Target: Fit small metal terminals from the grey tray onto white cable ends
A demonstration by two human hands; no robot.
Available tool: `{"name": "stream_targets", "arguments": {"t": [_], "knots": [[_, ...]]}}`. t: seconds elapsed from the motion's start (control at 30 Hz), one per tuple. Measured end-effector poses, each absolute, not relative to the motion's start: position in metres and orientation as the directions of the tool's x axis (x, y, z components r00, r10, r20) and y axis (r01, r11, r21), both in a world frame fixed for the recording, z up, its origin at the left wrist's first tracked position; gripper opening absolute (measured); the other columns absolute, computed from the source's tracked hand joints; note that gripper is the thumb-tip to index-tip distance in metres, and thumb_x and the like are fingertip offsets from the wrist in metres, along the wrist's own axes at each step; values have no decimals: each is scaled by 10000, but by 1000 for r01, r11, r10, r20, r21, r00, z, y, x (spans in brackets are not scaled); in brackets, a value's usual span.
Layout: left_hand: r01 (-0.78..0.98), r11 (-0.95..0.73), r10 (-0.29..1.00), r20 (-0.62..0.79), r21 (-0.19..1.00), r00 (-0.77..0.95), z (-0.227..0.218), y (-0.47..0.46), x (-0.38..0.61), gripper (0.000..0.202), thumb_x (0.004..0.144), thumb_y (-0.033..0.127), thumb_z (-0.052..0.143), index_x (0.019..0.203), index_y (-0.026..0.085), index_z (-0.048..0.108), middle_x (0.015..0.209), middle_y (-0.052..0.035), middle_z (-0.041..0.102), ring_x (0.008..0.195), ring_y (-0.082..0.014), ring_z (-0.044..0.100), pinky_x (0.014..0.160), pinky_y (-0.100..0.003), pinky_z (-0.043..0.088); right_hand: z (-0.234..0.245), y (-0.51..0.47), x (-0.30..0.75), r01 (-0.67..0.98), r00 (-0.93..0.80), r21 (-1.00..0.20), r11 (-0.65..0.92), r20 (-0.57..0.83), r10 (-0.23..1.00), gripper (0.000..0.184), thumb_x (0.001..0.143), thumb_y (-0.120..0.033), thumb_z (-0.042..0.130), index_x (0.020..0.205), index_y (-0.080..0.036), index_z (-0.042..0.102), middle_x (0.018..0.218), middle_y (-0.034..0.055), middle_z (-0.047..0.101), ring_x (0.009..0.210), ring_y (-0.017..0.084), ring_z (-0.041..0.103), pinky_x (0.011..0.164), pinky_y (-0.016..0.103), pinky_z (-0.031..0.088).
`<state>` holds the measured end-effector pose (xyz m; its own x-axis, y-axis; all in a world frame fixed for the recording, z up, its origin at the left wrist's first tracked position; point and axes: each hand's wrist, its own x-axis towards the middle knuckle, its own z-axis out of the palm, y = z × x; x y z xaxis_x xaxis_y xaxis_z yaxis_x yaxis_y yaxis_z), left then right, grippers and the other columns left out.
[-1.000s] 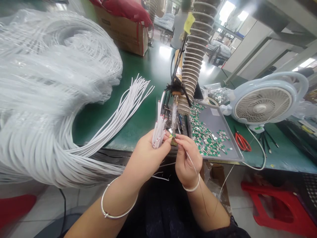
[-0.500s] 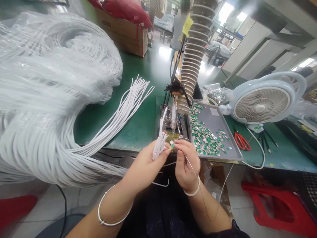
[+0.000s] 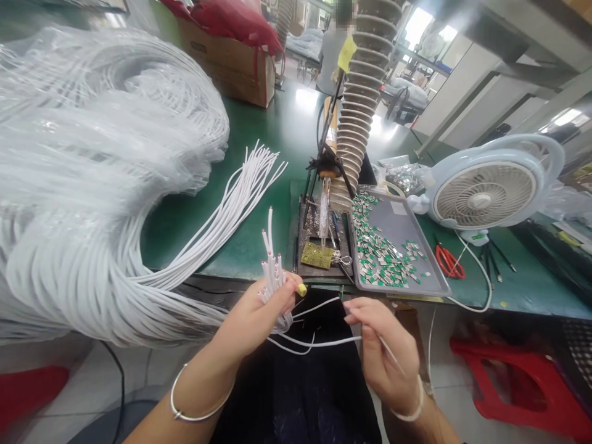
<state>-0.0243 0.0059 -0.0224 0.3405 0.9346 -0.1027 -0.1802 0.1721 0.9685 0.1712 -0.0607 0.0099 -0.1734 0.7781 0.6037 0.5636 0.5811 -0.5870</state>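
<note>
My left hand (image 3: 261, 311) is closed around a bunch of white cables (image 3: 274, 265), their cut ends pointing up with reddish wire tips. At its fingertips is a small yellow piece (image 3: 302, 289). Lower and to the right, my right hand (image 3: 388, 351) is closed with thumb and fingers together on a white cable (image 3: 333, 341) that runs across from the left hand. Another white cable end (image 3: 330, 302) reaches close to its fingertips. Beyond the hands, a soldering iron (image 3: 325, 203) is clamped tip down over a yellowish sponge pad (image 3: 317, 255).
A grey tray (image 3: 402, 222) holds many small green-and-metal connectors (image 3: 383, 259). Right of it are red-handled pliers (image 3: 449, 262) and a fan (image 3: 485, 191). A large coil of white cables (image 3: 106, 246) covers the left. A ribbed hose (image 3: 365, 105) hangs behind the iron.
My hands have moved apart: the right went right and down, the left slightly left with the bunch. The small green-and-metal connector between the fingertips is no longer there.
</note>
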Motion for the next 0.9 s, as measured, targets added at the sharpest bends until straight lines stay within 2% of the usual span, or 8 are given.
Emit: {"name": "stream_targets", "arguments": {"t": [0.1,0.2,0.37,0.5,0.6,0.67,0.73,0.9], "knots": [[-244,155,914,-45,957,404,-26,4,-22,223,869,400,470,876,189,540,581,53,399,533,-99,356,528,-248,293,14,-49,187,685,-6,-544,484,661,751,293,835,-54,428,1038,-212,568,859,53,640,840,177,617,747,354,518],[-237,124,899,-8,963,438,-26,0,-18,210,881,397,446,878,197,509,620,44,427,547,-100,360,547,-255,309,18,-25,206,840,51,-448,305,627,777,192,858,-127,424,938,-197,584,825,57,636,779,172,607,720,336,502],[-138,130,889,-54,982,455,-22,-6,-11,226,877,411,449,894,189,486,614,52,409,544,-97,349,526,-249,299,20,9,228,921,32,-372,118,372,928,158,829,-192,435,869,-166,585,806,77,644,748,193,598,695,328,470],[-117,134,925,-81,984,372,-19,-6,-10,219,857,399,495,857,180,507,627,49,414,539,-88,347,512,-241,286,19,23,233,944,-5,-322,68,193,981,132,780,-195,474,831,-165,592,776,72,636,717,195,584,686,321,447],[-148,152,938,-95,977,334,-20,-4,-10,224,829,394,545,861,173,538,618,50,410,539,-87,352,508,-240,280,18,30,232,954,-17,-293,55,132,991,125,768,-187,479,804,-167,597,737,58,627,683,181,574,663,303,436],[-181,186,936,-118,966,333,-20,-3,-10,236,823,398,552,876,167,553,585,60,384,516,-84,329,487,-237,254,17,33,232,960,-28,-274,63,130,991,135,760,-165,468,789,-171,600,706,46,619,666,175,567,650,298,428],[-223,199,935,-117,954,335,-20,-2,-9,239,837,395,531,883,163,564,548,69,359,494,-80,304,475,-237,235,17,33,231,959,-43,-267,92,185,982,144,756,-153,463,794,-172,601,700,42,609,658,175,560,645,302,425],[-269,179,950,-95,946,299,-19,-1,-4,212,850,362,517,857,161,581,489,79,341,469,-76,298,469,-233,239,22,20,217,893,-52,-374,253,472,880,177,801,-145,424,878,-175,580,733,35,568,636,152,522,617,295,434]]}}
